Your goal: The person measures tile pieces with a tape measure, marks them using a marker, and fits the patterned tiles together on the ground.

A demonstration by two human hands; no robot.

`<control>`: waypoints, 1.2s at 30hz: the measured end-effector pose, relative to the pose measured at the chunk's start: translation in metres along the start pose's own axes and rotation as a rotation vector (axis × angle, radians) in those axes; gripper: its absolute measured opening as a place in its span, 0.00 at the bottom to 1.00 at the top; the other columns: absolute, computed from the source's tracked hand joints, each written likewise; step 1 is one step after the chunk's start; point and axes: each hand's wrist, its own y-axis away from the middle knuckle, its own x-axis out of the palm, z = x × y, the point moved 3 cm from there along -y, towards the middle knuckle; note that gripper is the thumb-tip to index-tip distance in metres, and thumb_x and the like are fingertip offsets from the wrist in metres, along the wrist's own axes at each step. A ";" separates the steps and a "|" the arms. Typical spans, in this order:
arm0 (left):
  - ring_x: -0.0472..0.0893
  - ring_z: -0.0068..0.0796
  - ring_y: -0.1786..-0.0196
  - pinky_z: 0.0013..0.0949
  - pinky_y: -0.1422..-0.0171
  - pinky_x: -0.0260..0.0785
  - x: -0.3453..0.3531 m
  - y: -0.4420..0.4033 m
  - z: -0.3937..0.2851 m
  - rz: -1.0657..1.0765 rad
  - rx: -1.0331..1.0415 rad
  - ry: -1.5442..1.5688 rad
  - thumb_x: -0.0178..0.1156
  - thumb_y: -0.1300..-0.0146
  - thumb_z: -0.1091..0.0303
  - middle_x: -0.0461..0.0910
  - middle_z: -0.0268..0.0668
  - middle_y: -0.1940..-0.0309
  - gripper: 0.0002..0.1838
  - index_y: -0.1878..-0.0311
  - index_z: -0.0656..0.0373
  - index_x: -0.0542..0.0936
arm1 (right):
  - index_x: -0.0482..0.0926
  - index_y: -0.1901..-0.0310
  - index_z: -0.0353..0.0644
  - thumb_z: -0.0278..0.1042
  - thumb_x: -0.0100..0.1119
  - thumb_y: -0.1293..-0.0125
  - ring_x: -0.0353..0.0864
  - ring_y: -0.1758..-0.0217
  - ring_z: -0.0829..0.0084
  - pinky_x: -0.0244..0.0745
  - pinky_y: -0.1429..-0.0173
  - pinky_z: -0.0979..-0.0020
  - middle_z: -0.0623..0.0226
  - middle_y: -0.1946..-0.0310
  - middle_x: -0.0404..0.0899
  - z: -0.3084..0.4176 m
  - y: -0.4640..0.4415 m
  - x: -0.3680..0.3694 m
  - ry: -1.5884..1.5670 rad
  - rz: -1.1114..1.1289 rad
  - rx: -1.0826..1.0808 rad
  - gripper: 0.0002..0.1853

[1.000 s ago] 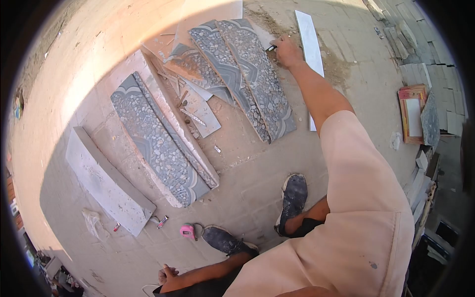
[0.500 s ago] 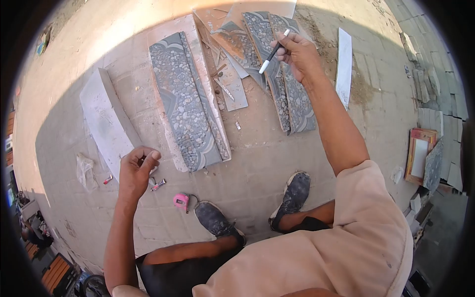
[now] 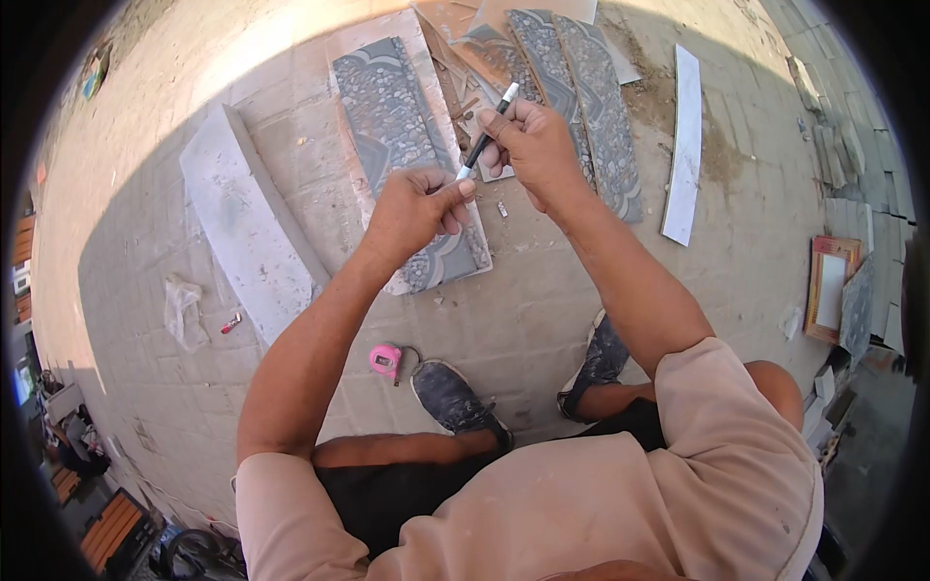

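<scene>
A black marker pen (image 3: 475, 155) with white ends is held up in front of me, slanting down to the left. My right hand (image 3: 539, 150) grips it near its upper end between thumb and fingers. The thumb and fingers of my left hand (image 3: 412, 208) pinch its lower white end. Beneath my left hand lies a pebble-patterned tile strip (image 3: 383, 111) on a pale board, partly covered by the hand and forearm. More patterned tile strips (image 3: 603, 116) lie behind and right of my right hand.
A thick pale slab (image 3: 237, 218) lies left, near a clear plastic bag (image 3: 182, 310) and a small red tube (image 3: 231, 322). A pink tape measure (image 3: 385, 359) sits by my shoe. On the right are a narrow white strip (image 3: 684, 145) and a framed panel (image 3: 830, 289).
My left hand has risen to the right from above the floor and taken the pen's lower white end. My right hand has brought the pen lower and to the left.
</scene>
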 end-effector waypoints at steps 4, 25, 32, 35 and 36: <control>0.76 0.23 0.78 0.25 0.73 0.67 -0.008 -0.001 0.009 0.274 -0.140 0.320 0.59 0.32 0.59 0.80 0.37 0.78 0.15 0.68 0.62 0.79 | 0.77 0.68 0.36 0.35 0.60 0.32 0.73 0.80 0.81 0.68 0.78 0.78 0.66 0.77 0.78 -0.005 -0.005 0.008 0.116 0.024 0.067 0.11; 0.75 0.27 0.79 0.25 0.79 0.63 -0.059 -0.050 0.060 0.654 -0.179 0.903 0.54 0.30 0.57 0.78 0.41 0.77 0.16 0.69 0.59 0.74 | 0.77 0.71 0.34 0.34 0.61 0.35 0.70 0.85 0.78 0.65 0.82 0.76 0.65 0.82 0.76 -0.027 -0.065 0.055 -0.017 -0.045 0.190 0.12; 0.77 0.28 0.79 0.28 0.75 0.70 -0.054 -0.041 0.071 0.758 -0.181 0.897 0.56 0.32 0.61 0.78 0.41 0.78 0.14 0.70 0.62 0.76 | 0.77 0.72 0.35 0.33 0.58 0.32 0.71 0.84 0.80 0.66 0.81 0.78 0.65 0.83 0.75 -0.024 -0.091 0.021 -0.009 -0.133 0.113 0.12; 0.77 0.29 0.78 0.29 0.73 0.71 -0.050 -0.031 0.078 0.378 -0.300 0.754 0.57 0.32 0.63 0.78 0.40 0.79 0.14 0.70 0.64 0.78 | 0.79 0.67 0.34 0.33 0.56 0.33 0.80 0.75 0.69 0.75 0.70 0.70 0.59 0.76 0.80 -0.006 -0.120 -0.016 0.068 -0.347 -0.131 0.10; 0.78 0.30 0.76 0.33 0.68 0.72 -0.053 -0.039 0.077 0.219 -0.257 0.615 0.58 0.32 0.62 0.79 0.41 0.79 0.15 0.68 0.66 0.78 | 0.77 0.65 0.32 0.32 0.56 0.32 0.83 0.72 0.71 0.79 0.67 0.74 0.58 0.72 0.81 0.004 -0.120 0.001 0.040 -0.294 -0.189 0.10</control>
